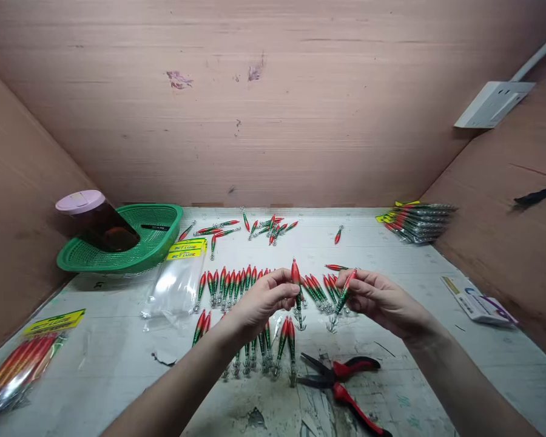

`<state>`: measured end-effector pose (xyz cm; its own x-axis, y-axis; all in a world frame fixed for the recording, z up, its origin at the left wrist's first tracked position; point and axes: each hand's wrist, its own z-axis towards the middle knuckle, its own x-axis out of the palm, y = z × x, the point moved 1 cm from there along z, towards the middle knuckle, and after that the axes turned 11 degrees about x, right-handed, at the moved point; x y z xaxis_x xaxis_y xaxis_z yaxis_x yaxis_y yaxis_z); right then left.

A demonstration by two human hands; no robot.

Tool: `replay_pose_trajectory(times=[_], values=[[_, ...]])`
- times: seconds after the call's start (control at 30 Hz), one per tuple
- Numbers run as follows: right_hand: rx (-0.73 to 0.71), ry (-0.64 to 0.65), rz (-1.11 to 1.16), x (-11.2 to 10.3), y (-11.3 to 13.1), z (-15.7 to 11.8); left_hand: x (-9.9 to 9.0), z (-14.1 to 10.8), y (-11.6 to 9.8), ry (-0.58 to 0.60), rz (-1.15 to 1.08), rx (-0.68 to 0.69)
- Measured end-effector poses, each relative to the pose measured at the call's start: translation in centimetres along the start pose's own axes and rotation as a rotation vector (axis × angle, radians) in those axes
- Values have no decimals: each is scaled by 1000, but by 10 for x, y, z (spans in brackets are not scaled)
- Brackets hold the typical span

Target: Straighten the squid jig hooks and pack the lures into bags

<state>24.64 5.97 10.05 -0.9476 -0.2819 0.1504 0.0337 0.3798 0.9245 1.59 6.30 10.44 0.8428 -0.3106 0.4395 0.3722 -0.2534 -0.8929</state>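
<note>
My left hand (273,294) pinches a red and green squid jig (296,276), nose up, with its ring of hooks hanging below. Another jig (346,290) of the same colours is gripped in my right hand (377,297), tilted with its hooks pointing down to the left. Under and behind both hands, several like jigs stand side by side in a row (230,285). A nearer row of jigs (291,343) lies partly hidden by my left forearm. Pliers (334,375) with red and black handles rest with jaws apart in front of my hands.
A green basket (164,243) holds a lidded dark bottle (104,224) and a pen. Clear bags (173,288) lie beside it. Packed lures sit at the left (22,364) and in a stack (421,221) at back right. Loose jigs (273,227) are scattered near the back wall.
</note>
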Motion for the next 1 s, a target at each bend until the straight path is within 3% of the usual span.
replay_pose_trajectory(times=[0.23,0.5,0.6,0.77,0.9,1.0], values=[[46,186,112,21,-3,-3,10,-4,4,75,52,-1],[65,210,-35,27,-1,-5,14,-1,11,96,197,-30],[55,139,-187,24,-7,-1,10,-1,23,91,282,-62],[6,-111,-515,20,-39,13,-1,-4,56,43,611,-110],[73,-160,-723,29,-67,23,2,-6,71,52,920,-118],[107,-194,-836,36,-73,17,9,-10,74,69,1119,-131]])
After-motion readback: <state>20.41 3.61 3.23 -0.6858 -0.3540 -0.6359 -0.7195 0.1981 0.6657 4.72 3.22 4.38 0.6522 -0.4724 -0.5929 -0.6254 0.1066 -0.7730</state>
